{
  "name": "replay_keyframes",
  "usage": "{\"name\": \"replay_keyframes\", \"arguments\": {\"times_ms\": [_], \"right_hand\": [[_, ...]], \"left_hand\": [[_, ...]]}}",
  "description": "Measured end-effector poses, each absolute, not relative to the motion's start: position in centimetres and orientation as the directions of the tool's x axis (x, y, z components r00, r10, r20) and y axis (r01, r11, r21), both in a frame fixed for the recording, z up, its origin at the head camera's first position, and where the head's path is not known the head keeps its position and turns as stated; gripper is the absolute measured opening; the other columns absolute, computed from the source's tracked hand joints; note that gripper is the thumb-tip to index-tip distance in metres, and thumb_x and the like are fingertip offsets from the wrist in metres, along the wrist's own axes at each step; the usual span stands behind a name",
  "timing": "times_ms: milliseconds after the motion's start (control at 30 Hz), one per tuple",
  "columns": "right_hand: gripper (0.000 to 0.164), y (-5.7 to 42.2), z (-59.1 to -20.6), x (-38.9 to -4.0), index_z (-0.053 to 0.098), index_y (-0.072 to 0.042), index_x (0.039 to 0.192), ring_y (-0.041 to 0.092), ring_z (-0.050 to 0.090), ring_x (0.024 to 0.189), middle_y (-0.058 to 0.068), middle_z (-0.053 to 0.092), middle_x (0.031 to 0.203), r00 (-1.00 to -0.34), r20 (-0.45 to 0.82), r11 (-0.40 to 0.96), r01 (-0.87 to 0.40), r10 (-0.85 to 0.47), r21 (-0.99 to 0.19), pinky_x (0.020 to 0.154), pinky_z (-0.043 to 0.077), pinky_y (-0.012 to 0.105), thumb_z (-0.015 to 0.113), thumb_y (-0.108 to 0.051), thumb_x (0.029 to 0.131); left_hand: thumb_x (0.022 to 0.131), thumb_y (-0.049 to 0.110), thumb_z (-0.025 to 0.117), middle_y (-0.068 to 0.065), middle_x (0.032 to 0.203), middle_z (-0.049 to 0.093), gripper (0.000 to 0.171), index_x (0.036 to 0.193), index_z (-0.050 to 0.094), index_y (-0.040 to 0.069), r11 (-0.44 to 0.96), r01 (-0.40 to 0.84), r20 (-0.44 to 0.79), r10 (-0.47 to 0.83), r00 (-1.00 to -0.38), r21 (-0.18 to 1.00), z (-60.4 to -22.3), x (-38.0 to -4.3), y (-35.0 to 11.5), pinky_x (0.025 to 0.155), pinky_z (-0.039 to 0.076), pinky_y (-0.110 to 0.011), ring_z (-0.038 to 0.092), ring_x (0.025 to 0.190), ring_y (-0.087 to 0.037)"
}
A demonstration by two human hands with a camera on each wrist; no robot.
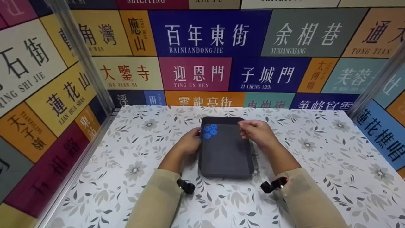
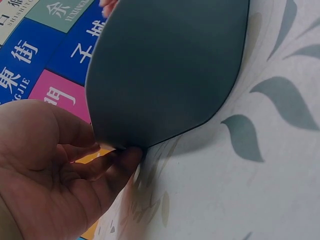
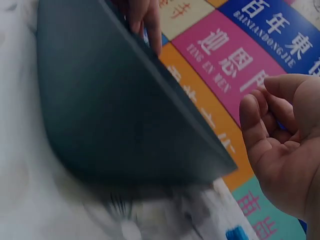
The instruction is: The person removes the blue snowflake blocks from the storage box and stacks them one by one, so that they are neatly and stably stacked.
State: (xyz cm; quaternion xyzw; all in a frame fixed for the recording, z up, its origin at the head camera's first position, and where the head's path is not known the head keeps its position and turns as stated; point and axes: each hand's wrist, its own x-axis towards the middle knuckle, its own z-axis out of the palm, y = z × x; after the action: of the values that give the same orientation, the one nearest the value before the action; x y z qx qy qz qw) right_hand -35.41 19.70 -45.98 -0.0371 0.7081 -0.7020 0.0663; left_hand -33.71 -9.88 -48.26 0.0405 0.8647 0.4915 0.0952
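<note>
At the frame's centre, a dark gray tray holds blue flower-shaped pieces toward its upper left. The left hand grips its left side; at its upper right, the right hand's fingers curl inward (whether pinching something small, I cannot tell).

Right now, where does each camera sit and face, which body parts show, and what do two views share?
Head: on the person's head, facing forward and down at the tray and wall; left hand, right hand and sleeves show.
Left wrist: on that wrist, facing the tray's outside; the left hand shows.
Right wrist: on that wrist, facing the tray's outside; right hand and left fingers show.
Both wrist views share tray and wall.
</note>
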Motion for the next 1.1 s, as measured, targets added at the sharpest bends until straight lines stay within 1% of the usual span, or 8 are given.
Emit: {"name": "replay_keyframes", "arguments": {"times_ms": [200, 400, 533, 667, 800, 900, 1000, 1100], "right_hand": [[0.034, 16.6, -44.5, -36.0, 0.071, 0.004, 0.13, 0.013, 0.069, 0.081, 0.001, 0.074, 0.094, -0.988, -0.094, -0.054, 0.101, -0.125, -0.993, 0.074, 0.063, 0.024, 0.067, -0.02, 0.107], [0.021, 13.9, -43.8, -37.7, 0.073, -0.001, 0.12, 0.013, 0.067, 0.079, 0.005, 0.071, 0.094, -0.982, -0.121, -0.145, 0.142, -0.148, -0.979, 0.073, 0.062, 0.024, 0.065, -0.016, 0.107], [0.016, 12.4, -43.7, -39.0, 0.075, -0.005, 0.112, 0.014, 0.067, 0.077, 0.004, 0.07, 0.09, -0.979, -0.142, -0.221, 0.172, -0.145, -0.96, 0.072, 0.062, 0.024, 0.065, -0.016, 0.107], [0.016, 11.7, -44.3, -40.4, 0.073, -0.003, 0.108, 0.013, 0.067, 0.072, 0.002, 0.069, 0.084, -0.984, -0.14, -0.251, 0.163, -0.107, -0.954, 0.07, 0.062, 0.024, 0.068, -0.017, 0.105], [0.018, 11.9, -45.9, -41.7, 0.072, 0.0, 0.108, 0.013, 0.067, 0.071, 0.003, 0.07, 0.082, -0.99, -0.135, -0.201, 0.138, -0.032, -0.97, 0.067, 0.061, 0.025, 0.071, -0.018, 0.103], [0.027, 12.3, -47.4, -42.4, 0.073, 0.004, 0.115, 0.013, 0.067, 0.073, 0.007, 0.072, 0.089, -0.991, -0.133, -0.11, 0.131, 0.008, -0.985, 0.069, 0.062, 0.026, 0.072, -0.02, 0.102], [0.036, 12.5, -48.5, -42.8, 0.073, 0.004, 0.121, 0.013, 0.067, 0.075, 0.008, 0.072, 0.095, -0.993, -0.117, 0.001, 0.117, 0.018, -0.993, 0.071, 0.062, 0.027, 0.073, -0.025, 0.101], [0.036, 12.6, -49.2, -42.9, 0.075, 0.002, 0.123, 0.013, 0.067, 0.076, 0.006, 0.071, 0.094, -0.996, -0.092, 0.095, 0.092, -0.002, -0.991, 0.072, 0.061, 0.027, 0.072, -0.028, 0.102]], "left_hand": [[0.106, 0.012, 0.047, -0.017, 0.16, 0.056, 0.057, 0.163, 0.045, 0.009, 0.515, 0.006, -0.101, 0.179, -0.979, 0.857, -48.1, -33.6, -9.9, 0.131, 0.033, -0.049, 0.048, 0.153, -0.033], [0.102, 0.007, 0.047, -0.02, 0.16, 0.055, 0.061, 0.163, 0.042, 0.005, 0.487, 0.018, -0.086, 0.191, -0.978, 0.873, -48.1, -33.5, -9.9, 0.131, 0.033, -0.048, 0.049, 0.152, -0.034], [0.104, 0.009, 0.046, -0.017, 0.162, 0.054, 0.061, 0.164, 0.042, 0.008, 0.5, -0.017, -0.118, 0.17, -0.978, 0.866, -48.0, -33.5, -9.9, 0.132, 0.031, -0.048, 0.046, 0.154, -0.032], [0.105, 0.011, 0.046, -0.015, 0.163, 0.053, 0.06, 0.164, 0.043, 0.011, 0.514, -0.039, -0.14, 0.16, -0.977, 0.857, -47.8, -33.5, -9.7, 0.133, 0.03, -0.049, 0.045, 0.155, -0.03], [0.105, 0.012, 0.046, -0.016, 0.162, 0.054, 0.059, 0.164, 0.043, 0.01, 0.533, -0.021, -0.128, 0.165, -0.978, 0.846, -47.7, -33.4, -9.6, 0.132, 0.031, -0.049, 0.046, 0.155, -0.032], [0.105, 0.012, 0.047, -0.016, 0.162, 0.054, 0.058, 0.163, 0.044, 0.01, 0.534, -0.011, -0.117, 0.167, -0.979, 0.846, -47.7, -33.3, -9.6, 0.132, 0.032, -0.05, 0.046, 0.154, -0.032], [0.105, 0.011, 0.046, -0.017, 0.161, 0.055, 0.058, 0.163, 0.044, 0.008, 0.529, 0.0, -0.105, 0.168, -0.98, 0.848, -47.7, -33.3, -9.7, 0.132, 0.031, -0.049, 0.046, 0.154, -0.032], [0.105, 0.01, 0.045, -0.017, 0.161, 0.055, 0.058, 0.163, 0.043, 0.008, 0.53, 0.004, -0.1, 0.168, -0.981, 0.848, -47.7, -33.2, -9.7, 0.132, 0.031, -0.049, 0.046, 0.154, -0.032]]}}
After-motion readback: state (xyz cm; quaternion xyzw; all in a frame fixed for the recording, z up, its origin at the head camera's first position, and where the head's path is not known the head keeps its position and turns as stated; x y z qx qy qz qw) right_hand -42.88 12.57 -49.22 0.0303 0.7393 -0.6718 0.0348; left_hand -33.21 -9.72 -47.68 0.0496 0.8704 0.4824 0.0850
